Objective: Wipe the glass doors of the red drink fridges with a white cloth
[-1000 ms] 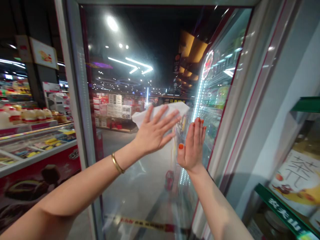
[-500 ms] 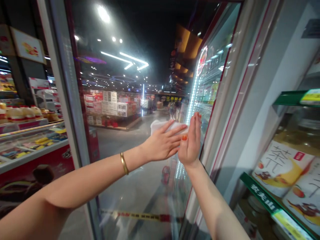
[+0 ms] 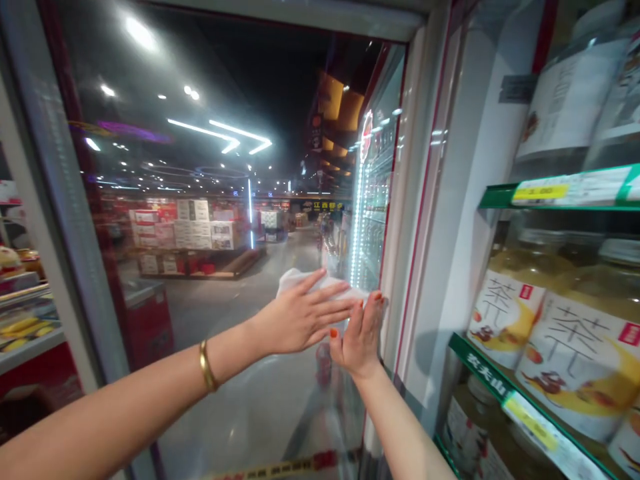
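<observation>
A white cloth [image 3: 293,280] lies flat against the glass door [image 3: 240,393]. My left hand [image 3: 305,313], with a gold bangle at its wrist, presses on the cloth with fingers spread and pointing right. Close beside its fingertips, my right hand [image 3: 359,333] is raised near the right edge of the glass, its fingers up and the thumb apart. The right fingertips, with orange nails, reach the cloth's right end; whether they grip its edge cannot be made out.
Shelves with green price rails [image 3: 505,383] hold large bottles [image 3: 575,353] close on the right. The door frame [image 3: 405,200] stands between them and the glass. A freezer case [image 3: 30,340] is at the left. Stacked boxes [image 3: 200,227] show through the glass.
The view has turned right and up, so more of the shelves shows. Both hands and the cloth appear lower and further left in the picture, still together at the glass.
</observation>
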Tool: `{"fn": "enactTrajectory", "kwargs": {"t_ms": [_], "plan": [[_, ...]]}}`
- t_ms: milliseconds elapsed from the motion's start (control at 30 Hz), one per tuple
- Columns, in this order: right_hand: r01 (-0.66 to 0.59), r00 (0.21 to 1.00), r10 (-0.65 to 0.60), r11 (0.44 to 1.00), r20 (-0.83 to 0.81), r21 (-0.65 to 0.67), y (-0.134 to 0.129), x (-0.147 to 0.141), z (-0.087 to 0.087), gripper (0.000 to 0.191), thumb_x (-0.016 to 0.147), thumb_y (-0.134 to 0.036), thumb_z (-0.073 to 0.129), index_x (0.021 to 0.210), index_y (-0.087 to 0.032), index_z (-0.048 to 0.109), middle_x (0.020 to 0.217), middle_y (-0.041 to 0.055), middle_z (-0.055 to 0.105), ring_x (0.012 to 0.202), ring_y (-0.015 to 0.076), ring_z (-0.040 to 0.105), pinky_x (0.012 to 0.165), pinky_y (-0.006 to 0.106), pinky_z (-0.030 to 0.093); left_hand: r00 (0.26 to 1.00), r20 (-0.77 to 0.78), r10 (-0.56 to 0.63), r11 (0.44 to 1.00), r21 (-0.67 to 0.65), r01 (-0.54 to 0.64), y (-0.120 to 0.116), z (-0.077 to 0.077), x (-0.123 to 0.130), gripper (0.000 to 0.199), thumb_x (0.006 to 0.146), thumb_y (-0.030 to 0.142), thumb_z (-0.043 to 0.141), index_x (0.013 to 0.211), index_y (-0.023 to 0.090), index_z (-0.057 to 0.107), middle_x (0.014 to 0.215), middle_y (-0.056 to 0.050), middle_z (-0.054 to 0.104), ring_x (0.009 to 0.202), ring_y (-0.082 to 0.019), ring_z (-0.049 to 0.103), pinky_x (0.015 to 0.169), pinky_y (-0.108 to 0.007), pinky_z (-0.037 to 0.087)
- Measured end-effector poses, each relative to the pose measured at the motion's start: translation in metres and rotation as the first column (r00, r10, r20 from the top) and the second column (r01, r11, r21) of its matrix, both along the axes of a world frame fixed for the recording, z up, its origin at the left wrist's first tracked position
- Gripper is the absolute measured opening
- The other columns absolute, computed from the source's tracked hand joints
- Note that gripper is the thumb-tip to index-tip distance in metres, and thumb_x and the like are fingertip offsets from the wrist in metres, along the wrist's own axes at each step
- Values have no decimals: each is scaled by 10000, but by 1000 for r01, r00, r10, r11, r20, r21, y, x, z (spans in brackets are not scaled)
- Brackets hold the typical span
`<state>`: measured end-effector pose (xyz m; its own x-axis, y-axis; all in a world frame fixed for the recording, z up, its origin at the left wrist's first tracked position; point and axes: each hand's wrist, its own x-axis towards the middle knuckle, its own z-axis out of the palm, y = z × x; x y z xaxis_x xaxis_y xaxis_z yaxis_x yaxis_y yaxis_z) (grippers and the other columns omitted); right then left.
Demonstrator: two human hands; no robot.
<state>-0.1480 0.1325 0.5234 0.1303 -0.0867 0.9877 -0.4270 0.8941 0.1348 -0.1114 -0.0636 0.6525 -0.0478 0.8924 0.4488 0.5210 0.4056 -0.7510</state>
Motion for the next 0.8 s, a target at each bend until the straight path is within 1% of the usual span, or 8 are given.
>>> {"fn": "enactTrajectory", "kwargs": {"t_ms": [67, 167, 300, 433, 567, 633, 700, 800], "plan": [[-48, 999, 48, 999, -16, 0, 2, -2, -6, 950, 997, -367, 518, 1799, -124, 69, 1886, 221, -4, 1750, 446, 75, 1304, 769, 361, 1000, 9, 10, 1000, -21, -10, -27, -4, 7, 516, 1114, 464, 521, 1628, 431, 542, 1704, 127, 525, 1723, -128, 254, 1454, -443, -31], [-77, 997, 78, 996, -12, 42, 4, -4, -8, 957, 1000, -423, 527, 1804, -155, 82, 1893, 197, 4, 1752, 435, 81, 1330, 738, 337, 991, 41, 127, 971, 197, -133, -40, 28, 13, 583, 1141, 394, 450, 1717, 434, 373, 1753, 96, 457, 1732, -182, 246, 1431, -569, -80], [-108, 991, 108, 994, -75, 4, 5, 0, -7, 878, 1045, -427, 456, 1803, -160, 102, 1894, 190, 18, 1758, 406, 70, 1336, 728, 328, 990, 86, 110, 964, 234, -128, 27, 57, 3, 597, 1148, 395, 396, 1738, 310, 359, 1833, 37, 297, 1758, -274, 98, 1376, -656, -188], [-146, 981, 143, 989, -133, -11, 14, 5, -4, 798, 1083, -379, 337, 1797, -123, 91, 1895, 181, 3, 1765, 355, 70, 1358, 701, 303, 991, 124, 43, 998, -54, -37, 57, 0, 7, 478, 1113, 450, 484, 1564, 390, 630, 1706, 164, 498, 1709, -141, 294, 1442, -391, -86], [-134, 985, 133, 991, -110, 3, 22, 12, 4, 799, 1042, -306, 379, 1799, -170, 160, 1896, 148, 99, 1752, 369, 160, 1366, 707, 289, 986, 107, 127, 988, 78, -135, -46, -75, 43, 618, 1052, 453, 553, 1666, 451, 487, 1675, 184, 508, 1729, -134, 202, 1463, -365, -17], [-105, 993, 107, 994, -51, 35, 12, 19, 9, 817, 1021, -273, 442, 1799, -237, 194, 1895, 106, 144, 1744, 358, 200, 1391, 689, 236, 971, 79, 227, 888, 393, -239, -112, -91, 59, 703, 1032, 432, 509, 1709, 529, 350, 1685, 236, 449, 1732, -169, 191, 1465, -383, -26], [-82, 994, 79, 996, 70, 35, -12, 32, 14, 848, 1018, -279, 515, 1801, -292, 188, 1897, 96, 141, 1750, 377, 165, 1392, 713, 177, 935, 123, 333, 631, 708, -318, -154, -89, 72, 735, 1049, 453, 531, 1712, 601, 251, 1764, 288, 239, 1753, -247, 126, 1459, -484, -60], [-84, 961, 71, 996, 268, 38, -66, 54, 13, 864, 1041, -376, 599, 1797, -356, 180, 1891, 117, 159, 1751, 435, 96, 1343, 820, 107, 908, 150, 390, 390, 867, -311, -153, -80, 76, 790, 1079, 413, 557, 1767, 499, 179, 1861, 119, 124, 1756, -377, 29, 1396, -754, -67]]}}
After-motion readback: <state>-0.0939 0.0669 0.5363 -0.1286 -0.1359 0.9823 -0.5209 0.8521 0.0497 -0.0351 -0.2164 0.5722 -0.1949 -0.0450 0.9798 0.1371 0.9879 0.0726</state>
